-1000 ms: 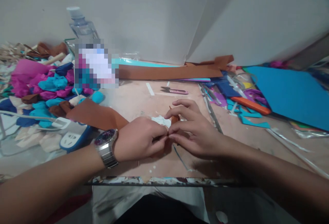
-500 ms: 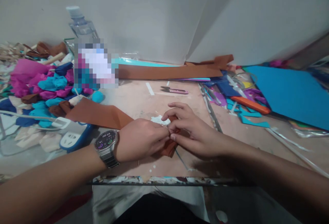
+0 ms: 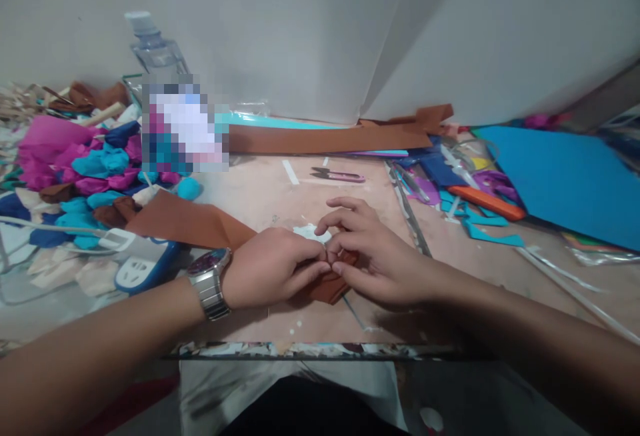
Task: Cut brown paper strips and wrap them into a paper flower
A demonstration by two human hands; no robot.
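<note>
A long brown strip of crepe-like paper (image 3: 190,219) comes in from the left and passes beneath my left hand (image 3: 280,266). Its near end (image 3: 330,289) is bunched and folded under my fingers. My left hand, with a watch on its wrist, is closed, thumb and forefinger pinching the brown paper. Right against it, my right hand (image 3: 373,253) pinches the same gathered part between thumb and forefinger, its other fingers raised and curved. Just beyond the fingertips lies a crumpled white scrap (image 3: 307,231). The exact pinch point is partly hidden.
Pink-handled thread snips (image 3: 337,175) lie behind my hands. On the left are a power strip (image 3: 145,269), colourful crumpled bundles (image 3: 100,159) and a clear bottle (image 3: 157,49). An orange cutter (image 3: 487,203) and blue sheet (image 3: 560,183) lie right. Brown strips (image 3: 325,139) line the wall.
The gathered brown paper has come into view below my fingers and bunched up more. My left wrist has rolled back and forth, while both hands stay together in nearly the same place.
</note>
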